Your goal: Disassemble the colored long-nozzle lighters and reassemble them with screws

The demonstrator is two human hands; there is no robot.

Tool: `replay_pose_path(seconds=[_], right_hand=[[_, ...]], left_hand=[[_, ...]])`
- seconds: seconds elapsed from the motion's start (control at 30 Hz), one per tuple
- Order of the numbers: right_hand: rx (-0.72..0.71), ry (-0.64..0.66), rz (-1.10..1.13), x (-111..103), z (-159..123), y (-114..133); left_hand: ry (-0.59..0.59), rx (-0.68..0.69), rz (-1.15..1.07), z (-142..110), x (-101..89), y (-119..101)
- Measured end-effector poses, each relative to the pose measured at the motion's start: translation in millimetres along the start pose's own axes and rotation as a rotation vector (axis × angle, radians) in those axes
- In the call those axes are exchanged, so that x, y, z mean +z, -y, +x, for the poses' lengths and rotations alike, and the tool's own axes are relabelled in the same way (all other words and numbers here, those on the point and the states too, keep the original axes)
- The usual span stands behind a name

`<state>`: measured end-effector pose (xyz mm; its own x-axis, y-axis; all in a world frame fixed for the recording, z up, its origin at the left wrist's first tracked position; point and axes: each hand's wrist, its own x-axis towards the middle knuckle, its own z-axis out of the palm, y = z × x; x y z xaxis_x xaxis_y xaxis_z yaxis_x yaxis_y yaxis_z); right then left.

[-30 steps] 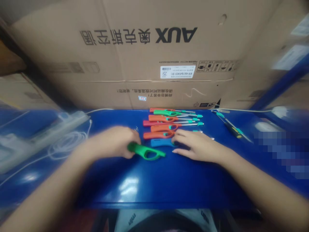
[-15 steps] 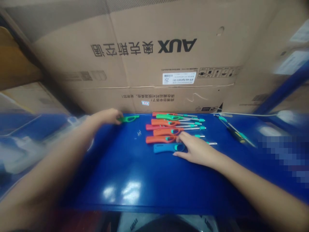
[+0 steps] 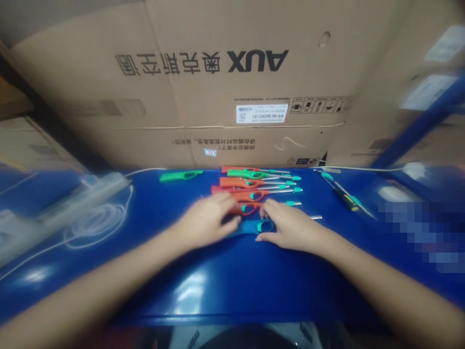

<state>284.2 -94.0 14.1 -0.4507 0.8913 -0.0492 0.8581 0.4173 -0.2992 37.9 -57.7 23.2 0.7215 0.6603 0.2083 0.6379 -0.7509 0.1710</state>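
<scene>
A blue gas lighter (image 3: 250, 228) with a teal trigger lies nearest me on the blue tabletop. My left hand (image 3: 209, 220), a little blurred, is closed around its handle end and hides that end. Across its front part curls my right hand (image 3: 290, 225), thumb on the near side, and the metal tube (image 3: 317, 217) sticks out beyond. Behind it several lighters lie in a row, tubes to the right: an orange lighter (image 3: 250, 196), another orange lighter (image 3: 236, 182) and a green lighter (image 3: 243, 173) among them. Apart on the left is a green handle piece (image 3: 178, 176) with no tube visible.
A large cardboard box (image 3: 203, 97) stands upright along the back edge. On the left lie a white power strip (image 3: 105, 191) and a coiled cable (image 3: 98, 220). To the right are a yellow-black screwdriver (image 3: 347, 199) and a thin metal tube with teal parts (image 3: 358, 201).
My left hand has let go of the green handle piece at the back left and come right and nearer to the blue lighter's handle. My right hand has stayed at its front part.
</scene>
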Motion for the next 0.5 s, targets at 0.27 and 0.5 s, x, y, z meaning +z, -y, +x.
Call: replay_pose_path(seconds=[0.27, 0.5], right_hand=[[-0.006, -0.053, -0.055, 5, -9, 13], [-0.060, -0.077, -0.068, 5, -5, 14]], left_hand=[[0.006, 0.000, -0.138, -14, 43.9, -28], [-0.062, 0.035, -0.229, -14, 52.8, -19]])
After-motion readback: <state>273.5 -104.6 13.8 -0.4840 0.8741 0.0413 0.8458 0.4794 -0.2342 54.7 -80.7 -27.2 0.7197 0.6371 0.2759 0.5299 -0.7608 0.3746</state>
